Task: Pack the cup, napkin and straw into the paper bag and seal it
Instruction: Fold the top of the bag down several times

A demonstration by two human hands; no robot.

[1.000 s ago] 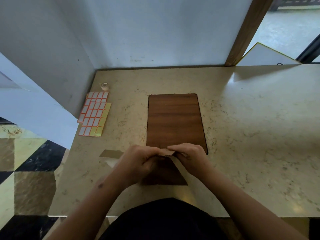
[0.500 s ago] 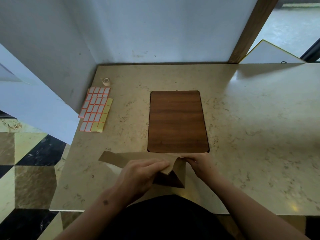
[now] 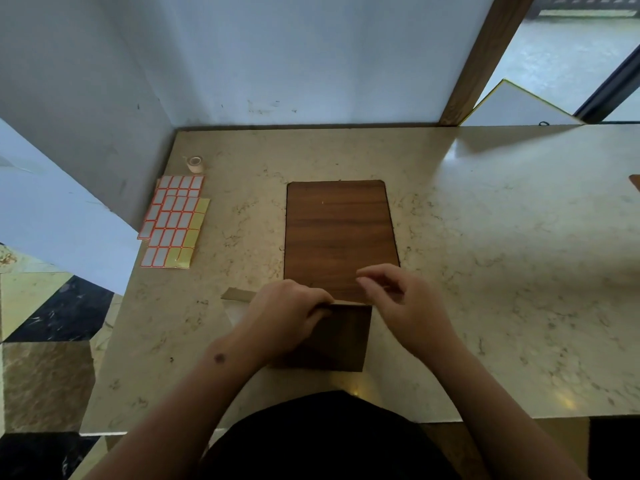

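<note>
Pressing the paper bag flat against the table near its front edge, the left hand pins its upper rim, likely readying it to be opened. The right hand hovers beside it, fingers loosely curled, empty. The bag looks brown, flat, rectangular.

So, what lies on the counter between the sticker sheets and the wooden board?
Nothing: in the head view, the stretch between the sticker sheets and the wooden board is bare marble counter.
</note>
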